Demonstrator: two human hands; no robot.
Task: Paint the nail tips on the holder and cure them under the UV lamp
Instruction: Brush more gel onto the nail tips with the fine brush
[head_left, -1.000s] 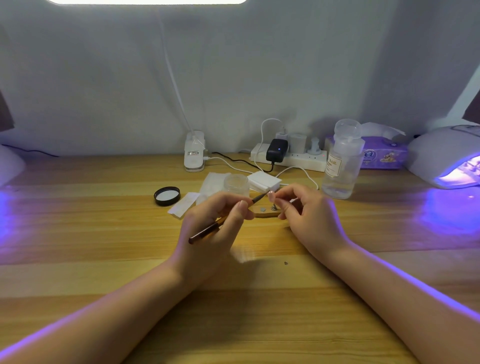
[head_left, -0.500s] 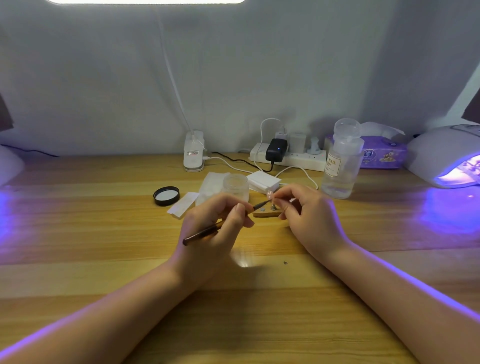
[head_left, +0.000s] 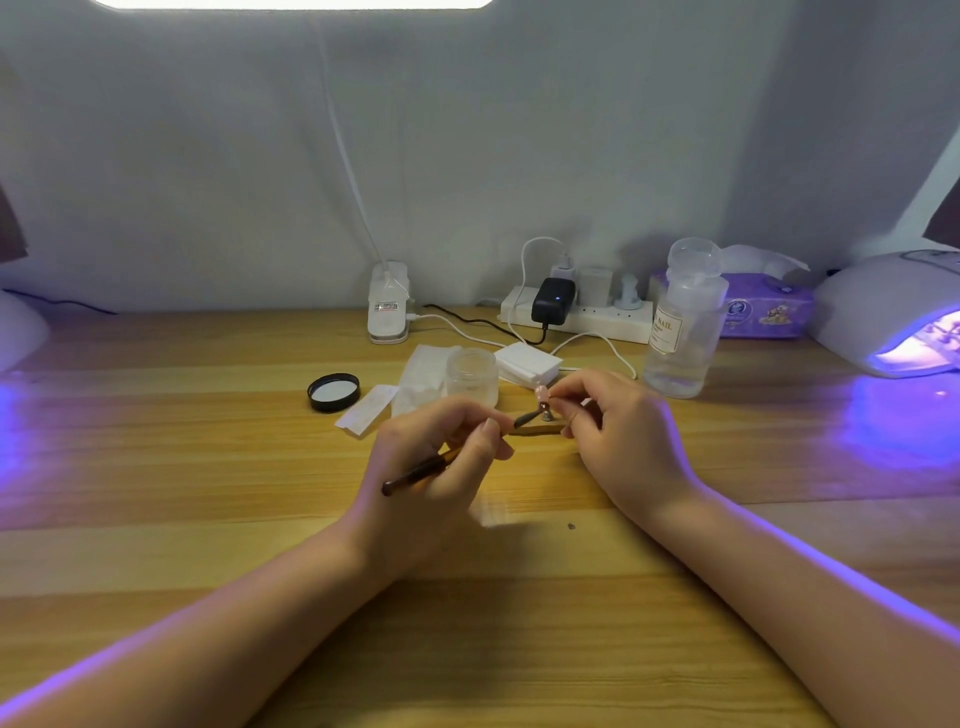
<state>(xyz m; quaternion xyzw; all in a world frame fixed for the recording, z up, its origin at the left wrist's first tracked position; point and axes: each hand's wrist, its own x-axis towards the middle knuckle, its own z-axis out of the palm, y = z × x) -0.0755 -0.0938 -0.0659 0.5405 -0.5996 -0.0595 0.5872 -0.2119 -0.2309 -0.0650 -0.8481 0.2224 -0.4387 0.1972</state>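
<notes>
In the middle of the desk (head_left: 208, 519), the left hand (head_left: 431, 467) grips a brush (head_left: 441, 462) that points right toward the pink nail tip (head_left: 541, 393). The right hand (head_left: 618, 431) pinches its holder (head_left: 540, 429), touching the brush end. The lamp (head_left: 893, 306) glows far right.

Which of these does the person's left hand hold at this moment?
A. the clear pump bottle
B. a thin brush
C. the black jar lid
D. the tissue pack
B: the left hand grips a thin brush like a pen, its tip reaching toward the pink nail tip on the wooden holder that the right hand steadies.
</notes>
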